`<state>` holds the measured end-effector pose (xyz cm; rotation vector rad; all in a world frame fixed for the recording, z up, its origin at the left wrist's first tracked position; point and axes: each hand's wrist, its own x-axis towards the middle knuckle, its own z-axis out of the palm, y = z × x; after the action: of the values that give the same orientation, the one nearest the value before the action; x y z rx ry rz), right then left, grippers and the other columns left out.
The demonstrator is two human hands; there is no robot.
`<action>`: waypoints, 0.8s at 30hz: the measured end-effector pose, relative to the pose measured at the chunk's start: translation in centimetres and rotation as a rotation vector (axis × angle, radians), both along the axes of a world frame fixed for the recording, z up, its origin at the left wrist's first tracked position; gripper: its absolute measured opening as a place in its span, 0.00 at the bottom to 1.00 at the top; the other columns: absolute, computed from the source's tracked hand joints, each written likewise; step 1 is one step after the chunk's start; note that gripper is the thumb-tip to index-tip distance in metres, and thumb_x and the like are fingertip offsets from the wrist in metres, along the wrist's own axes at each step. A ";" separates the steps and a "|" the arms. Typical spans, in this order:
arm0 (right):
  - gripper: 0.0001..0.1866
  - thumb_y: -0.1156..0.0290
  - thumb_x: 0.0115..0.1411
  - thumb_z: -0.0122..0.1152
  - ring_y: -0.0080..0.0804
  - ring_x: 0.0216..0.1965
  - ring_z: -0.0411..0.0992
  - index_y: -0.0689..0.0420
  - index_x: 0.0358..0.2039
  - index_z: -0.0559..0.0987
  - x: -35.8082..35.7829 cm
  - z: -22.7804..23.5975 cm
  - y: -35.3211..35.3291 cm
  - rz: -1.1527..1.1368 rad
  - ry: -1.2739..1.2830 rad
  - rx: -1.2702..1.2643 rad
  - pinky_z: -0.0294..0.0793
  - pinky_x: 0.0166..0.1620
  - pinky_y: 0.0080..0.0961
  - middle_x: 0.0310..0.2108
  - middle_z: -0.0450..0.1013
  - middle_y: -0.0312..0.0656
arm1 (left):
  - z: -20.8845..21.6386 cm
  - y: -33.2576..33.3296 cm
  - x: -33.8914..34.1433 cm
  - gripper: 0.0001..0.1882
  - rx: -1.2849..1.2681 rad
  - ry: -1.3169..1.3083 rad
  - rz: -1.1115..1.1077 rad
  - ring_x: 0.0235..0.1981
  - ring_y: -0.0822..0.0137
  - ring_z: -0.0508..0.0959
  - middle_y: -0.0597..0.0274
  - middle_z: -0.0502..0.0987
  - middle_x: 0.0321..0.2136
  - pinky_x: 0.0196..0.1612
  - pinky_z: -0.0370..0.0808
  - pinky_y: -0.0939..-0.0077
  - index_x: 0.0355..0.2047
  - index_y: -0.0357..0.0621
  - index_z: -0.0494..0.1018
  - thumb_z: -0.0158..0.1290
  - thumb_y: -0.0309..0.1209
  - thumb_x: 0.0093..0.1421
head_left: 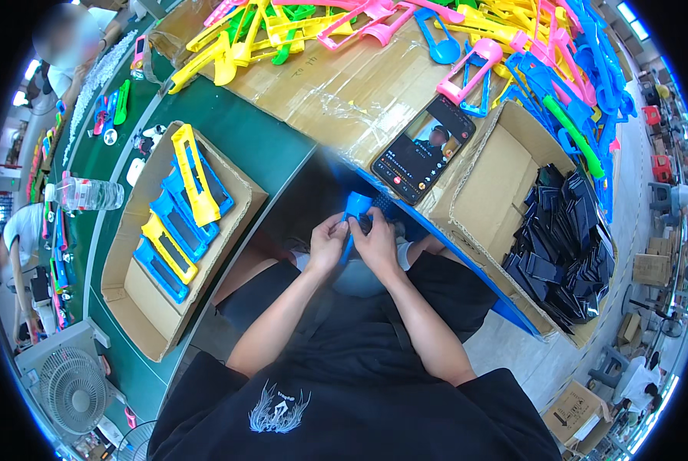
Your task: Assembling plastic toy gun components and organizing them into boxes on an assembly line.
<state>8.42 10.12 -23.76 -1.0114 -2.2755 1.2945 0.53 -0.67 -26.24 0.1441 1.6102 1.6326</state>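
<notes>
Over my lap I hold a blue plastic part (357, 204) with a wide rounded end pointing away from me. My left hand (328, 241) pinches its left side, and my right hand (376, 240) grips it from the right, thumbs close together. The fingers hide much of its narrow body. To my left, a cardboard box (135, 296) holds several blue and yellow plastic housings (196, 175) with long window openings. On my right stands another cardboard box (497, 165) with a heap of thin black rectangular pieces (563, 238).
A smartphone (423, 148) with a lit screen lies beyond my hands, beside the right box. Pink, yellow, green and blue plastic parts (375, 19) pile up at the far side. A water bottle (90, 194) and a fan (71, 388) are at left. Other people work farther off.
</notes>
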 end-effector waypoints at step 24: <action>0.15 0.62 0.57 0.71 0.24 0.24 0.72 0.60 0.30 0.78 0.7 0.9 0.8 0.346 -0.080 -0.393 0.70 0.30 0.28 0.22 0.74 0.35 | 1.9 -1.1 -2.9 0.17 0.122 -0.334 0.065 0.31 0.66 0.83 0.56 0.82 0.32 0.37 0.82 0.72 0.52 0.34 0.69 0.58 0.25 0.65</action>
<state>9.11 10.92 -22.87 -0.8160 -2.3848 1.9336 -2.40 -1.75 -24.29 -0.1146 1.2747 1.7024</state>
